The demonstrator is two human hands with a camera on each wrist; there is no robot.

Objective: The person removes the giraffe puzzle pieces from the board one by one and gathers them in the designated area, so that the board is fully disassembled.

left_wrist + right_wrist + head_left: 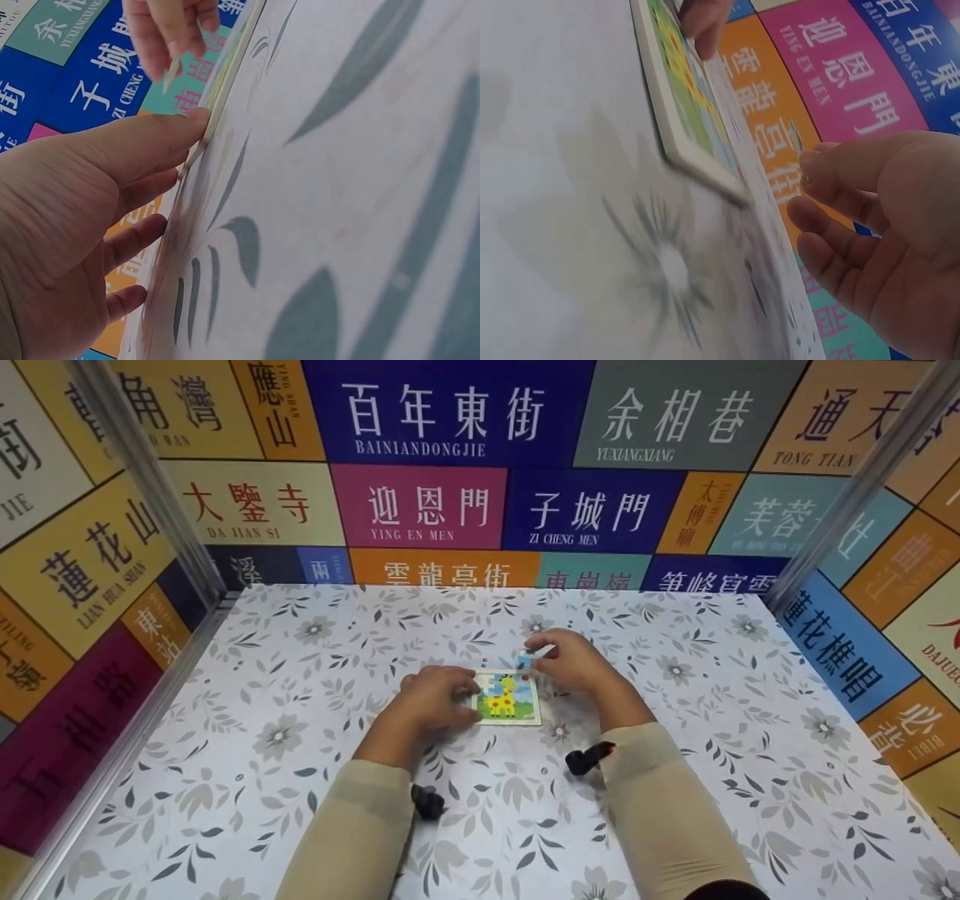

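Note:
A small jigsaw puzzle with a yellow giraffe on green and blue lies flat on the table in the head view, in a pale frame. A whitish gap shows at its upper left. My left hand is at the puzzle's left side, its straight thumb touching the frame edge and the other fingers spread along the tabletop. Just beyond the upper right corner, my right hand pinches a small light-blue puzzle piece between thumb and fingertips. In the right wrist view this piece appears thin and edge-on.
The table wears a white cover with grey leaves and flowers. Colourful panels with Chinese lettering stand behind it and at both sides, with metal posts at the corners. Black wrist devices sit at both sleeves.

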